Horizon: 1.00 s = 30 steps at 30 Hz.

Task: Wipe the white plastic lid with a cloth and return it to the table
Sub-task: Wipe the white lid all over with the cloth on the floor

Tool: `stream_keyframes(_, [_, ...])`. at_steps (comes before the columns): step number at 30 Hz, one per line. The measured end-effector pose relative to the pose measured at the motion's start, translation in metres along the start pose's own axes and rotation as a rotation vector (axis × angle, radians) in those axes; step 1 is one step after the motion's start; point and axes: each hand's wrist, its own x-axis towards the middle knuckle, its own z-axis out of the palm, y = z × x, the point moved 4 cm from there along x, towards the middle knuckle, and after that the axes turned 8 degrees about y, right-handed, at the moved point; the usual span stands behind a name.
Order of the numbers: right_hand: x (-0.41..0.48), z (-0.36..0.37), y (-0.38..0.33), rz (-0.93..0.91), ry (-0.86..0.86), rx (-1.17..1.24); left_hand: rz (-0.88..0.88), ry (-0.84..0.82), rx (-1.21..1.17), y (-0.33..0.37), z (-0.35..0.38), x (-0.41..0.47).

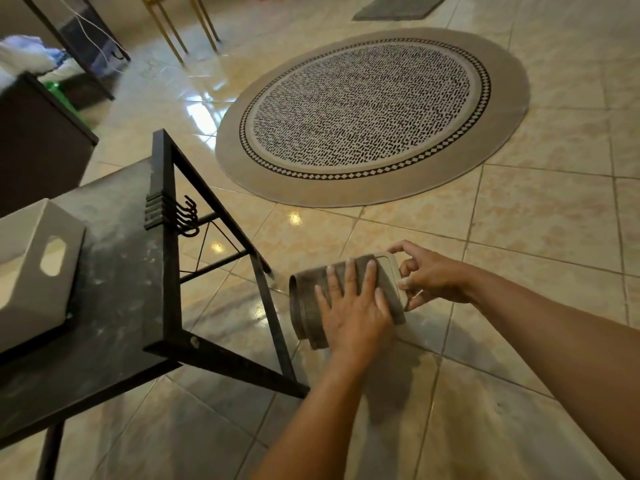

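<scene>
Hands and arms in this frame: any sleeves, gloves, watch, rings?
Left hand and right hand are bare, no gloves. Left forearm and right forearm are uncovered to the frame edge, no sleeves in view. No watch, bracelet or ring shows.

A home living room: glossy tiled floor (519, 237), round patterned rug (372, 112), dark side table (114, 271), chair legs (180, 26).

Two hands show near 5 o'clock: one left hand (349, 313) and one right hand (429, 275). With them are one grey cloth (304, 299) and one beige panel (391, 268). One dark desk (117, 271) stands at 8 o'clock and carries one grey box (31, 271). One bunch of black hooks (187, 216) hangs on its frame, too overlapped to count. The floor has one round rug (370, 116) at 12 o'clock and one small grey mat (398, 6) beyond it.
</scene>
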Motion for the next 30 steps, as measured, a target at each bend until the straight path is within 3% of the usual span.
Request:
stream_keyframes(6, [0.000, 0.003, -0.004, -0.017, 0.048, 0.003, -0.302, 0.016, -0.086, -0.051, -0.015, 0.005])
stream_keyframes(13, [-0.002, 0.002, -0.005, -0.018, 0.015, -0.008, -0.014, 0.032, 0.007, -0.015, -0.003, 0.000])
stream_keyframes(17, [-0.003, 0.004, -0.006, 0.000, 0.042, 0.008, -0.062, -0.060, 0.062, -0.049, -0.013, 0.032])
stream_keyframes(20, [-0.003, 0.005, -0.006, 0.006, 0.031, 0.013, -0.124, -0.022, -0.011, -0.065, -0.016, 0.014])
stream_keyframes(26, [-0.002, 0.002, -0.004, 0.019, 0.008, -0.024, 0.057, -0.009, 0.053, -0.021, -0.001, -0.017])
stream_keyframes(30, [-0.003, 0.000, -0.003, 0.010, 0.017, -0.031, 0.087, -0.018, 0.070, -0.017, 0.001, -0.014])
